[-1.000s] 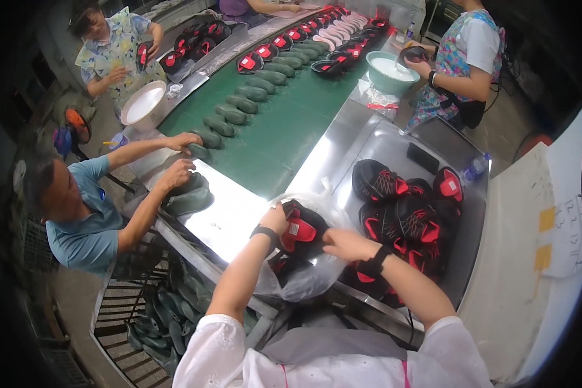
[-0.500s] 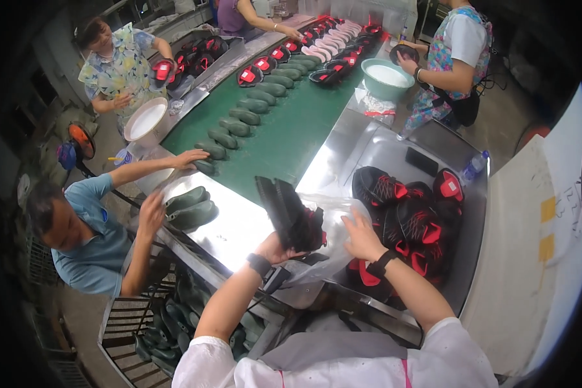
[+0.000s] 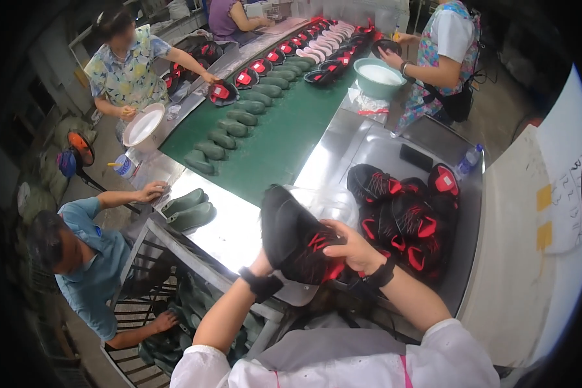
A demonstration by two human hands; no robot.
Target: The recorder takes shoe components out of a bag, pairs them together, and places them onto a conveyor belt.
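Both my hands hold up a black shoe upper (image 3: pixel 292 229) with red laces and red lining, in front of my chest. My left hand (image 3: pixel 260 265) grips it from the left, its fingers mostly hidden behind the upper. My right hand (image 3: pixel 355 249) closes on the red opening at the right, thumb on top. Just beyond the upper lies crumpled clear plastic (image 3: pixel 326 204) on the metal surface. To the right, more black-and-red uppers (image 3: pixel 404 213) are heaped in a metal tray (image 3: pixel 375 145).
A green conveyor (image 3: pixel 275 145) carries rows of dark green shoe lasts (image 3: pixel 242 116) and uppers. A co-worker in blue (image 3: pixel 90 258) reaches into a cage of lasts (image 3: pixel 194 304) at left. Two basins (image 3: pixel 378 79) of white liquid flank the belt. A bottle (image 3: pixel 470 158) stands by the tray.
The upper has turned and my right hand has come from the plastic onto it. The blue-clad co-worker's hands left the belt area, one going into the cage. Another co-worker's upper reached the belt.
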